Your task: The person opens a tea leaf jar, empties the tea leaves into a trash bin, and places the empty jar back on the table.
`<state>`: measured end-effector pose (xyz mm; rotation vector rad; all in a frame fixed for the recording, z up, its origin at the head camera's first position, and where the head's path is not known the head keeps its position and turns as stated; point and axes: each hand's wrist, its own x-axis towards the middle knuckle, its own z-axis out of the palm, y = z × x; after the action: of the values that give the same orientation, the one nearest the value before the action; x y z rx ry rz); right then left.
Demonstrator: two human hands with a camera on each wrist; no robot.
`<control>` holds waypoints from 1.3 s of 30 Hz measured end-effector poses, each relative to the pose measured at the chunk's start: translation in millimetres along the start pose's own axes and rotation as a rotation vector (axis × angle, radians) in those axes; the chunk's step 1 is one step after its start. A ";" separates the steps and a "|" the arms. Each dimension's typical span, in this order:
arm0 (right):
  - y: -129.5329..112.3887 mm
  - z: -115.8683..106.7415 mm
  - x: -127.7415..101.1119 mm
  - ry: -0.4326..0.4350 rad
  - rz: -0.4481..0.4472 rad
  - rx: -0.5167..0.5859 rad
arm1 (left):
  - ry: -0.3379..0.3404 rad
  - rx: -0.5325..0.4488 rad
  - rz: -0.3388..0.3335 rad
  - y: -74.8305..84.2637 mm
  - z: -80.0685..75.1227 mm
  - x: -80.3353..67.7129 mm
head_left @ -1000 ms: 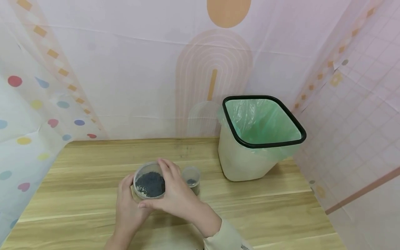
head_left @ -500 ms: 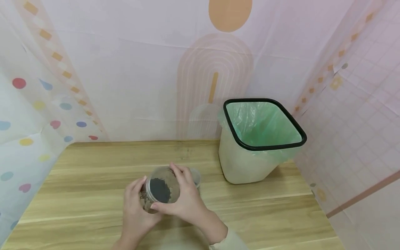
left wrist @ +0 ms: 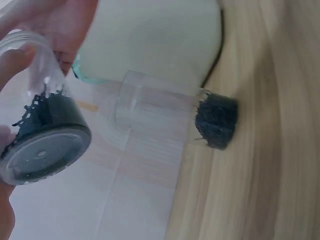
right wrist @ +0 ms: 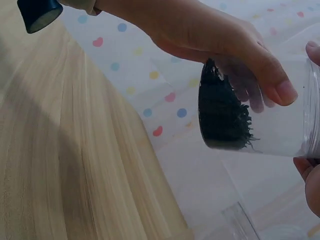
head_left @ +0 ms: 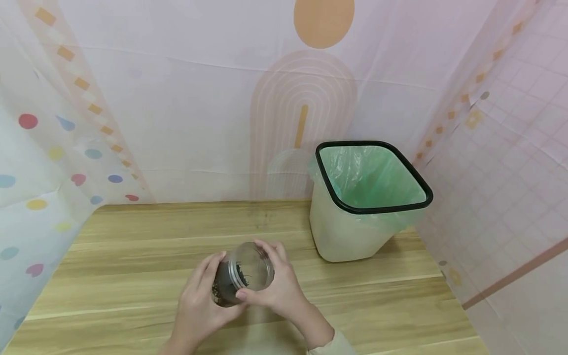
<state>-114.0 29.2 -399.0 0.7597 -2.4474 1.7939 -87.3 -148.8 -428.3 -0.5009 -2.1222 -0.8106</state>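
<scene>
Low in the centre of the head view, both hands clasp a clear plastic jar (head_left: 241,273) tilted on its side just above the wooden table (head_left: 111,276). Dark loose granules lie heaped against its lower wall and base. No label or writing readable on it. Left hand (head_left: 199,305) curls round the jar's base end, thumb across the wall. Right hand (head_left: 277,288) wraps the mouth end, fingers bent over the rim. Left wrist view: second clear jar (left wrist: 165,117) stands on the table just behind, a dark layer in its bottom, no writing visible. Farther back, right of centre: pale waste bin (head_left: 355,231), black rim, green bag liner, nothing visible inside.
</scene>
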 end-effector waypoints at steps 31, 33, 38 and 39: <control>-6.1 -21.6 -7.4 -0.136 0.266 -0.125 | -0.109 0.122 0.068 -0.5 -2.1 10.3; -6.6 -18.8 -7.0 -0.105 0.293 -0.127 | -0.116 0.120 0.070 0.5 -1.5 10.2; -5.5 -17.6 -6.4 -0.080 0.334 -0.075 | -0.138 0.101 0.058 3.4 -2.2 8.6; -4.9 -19.2 -6.8 -0.091 0.318 -0.072 | -0.154 0.091 0.046 4.2 -2.9 8.1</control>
<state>-111.2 47.8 -390.0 0.4774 -2.8103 1.7854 -88.2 -147.1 -418.9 -0.5784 -2.2687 -0.6649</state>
